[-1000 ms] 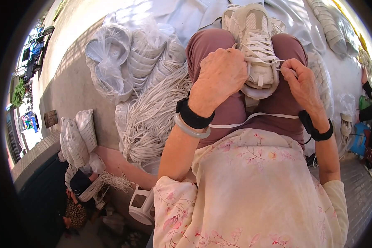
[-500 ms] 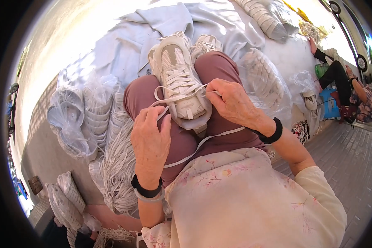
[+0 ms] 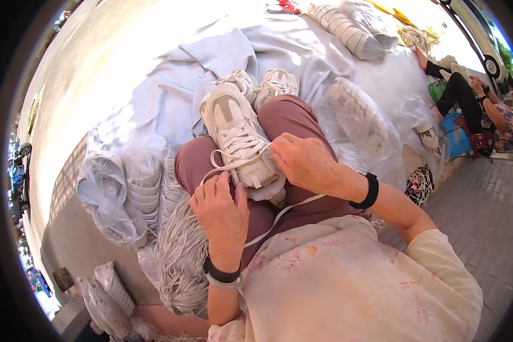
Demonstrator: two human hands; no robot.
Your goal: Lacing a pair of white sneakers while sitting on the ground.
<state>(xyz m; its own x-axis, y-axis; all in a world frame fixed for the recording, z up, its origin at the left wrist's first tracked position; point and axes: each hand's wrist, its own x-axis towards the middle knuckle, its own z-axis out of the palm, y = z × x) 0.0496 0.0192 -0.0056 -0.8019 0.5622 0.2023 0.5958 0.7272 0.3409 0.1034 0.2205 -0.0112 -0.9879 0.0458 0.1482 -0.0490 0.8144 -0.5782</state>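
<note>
cream lace (image 3: pixel 227 167): left hand (image 3: pixel 221 211) holds it left of the shoe (image 3: pixel 238 131), right hand (image 3: pixel 303 163) pinches it rightward; even tension suits.

Left hand (image 3: pixel 218 208) is back-up, fingers pointing far, thumb set off to the right; wrist (image 3: pixel 224 257) roughly in line with the forearm (image 3: pixel 222 305), which comes in from the near side. Right hand (image 3: pixel 305 162) sits farther out, back-up, fingers curled in with tips mostly hidden, forearm (image 3: pixel 398 205) angled in from the near right, elbow bent. Hands near each other, not touching.
</note>
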